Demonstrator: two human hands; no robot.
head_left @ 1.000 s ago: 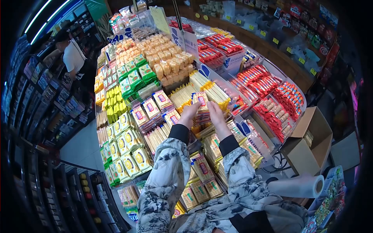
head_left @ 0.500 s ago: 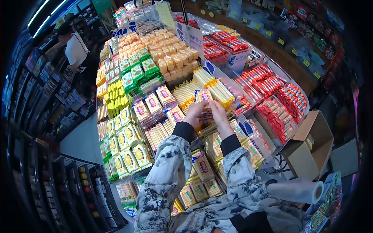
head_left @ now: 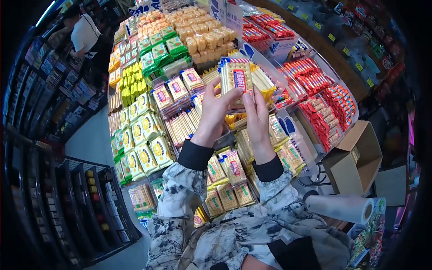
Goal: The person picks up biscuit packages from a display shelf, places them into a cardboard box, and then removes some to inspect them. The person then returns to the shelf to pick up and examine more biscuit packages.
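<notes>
A stack of wrapped cracker packs (head_left: 236,74), with a red and blue label on the top one, is held up over the bins. My left hand (head_left: 213,110) grips its left side, thumb across the lower front. My right hand (head_left: 258,119) has its fingers and thumb on the lower right edge. Packs with the same label (head_left: 177,87) lie in the bin left of my hands. Behind the held stack are long biscuit packs (head_left: 264,80) with yellow ends. Below, between my forearms, is a bin of more cracker packs (head_left: 234,165).
White and yellow packets (head_left: 148,130) fill the left bins, green packets (head_left: 159,55) the ones farther back. Red-wrapped sticks (head_left: 306,78) are on the right. An open cardboard box (head_left: 355,157) and a roll of plastic bags (head_left: 339,208) stand at right. A person (head_left: 85,33) is by the left shelves.
Both hands have lifted the cracker packs higher and closer to me, with the label now facing me. My view has shifted slightly downward.
</notes>
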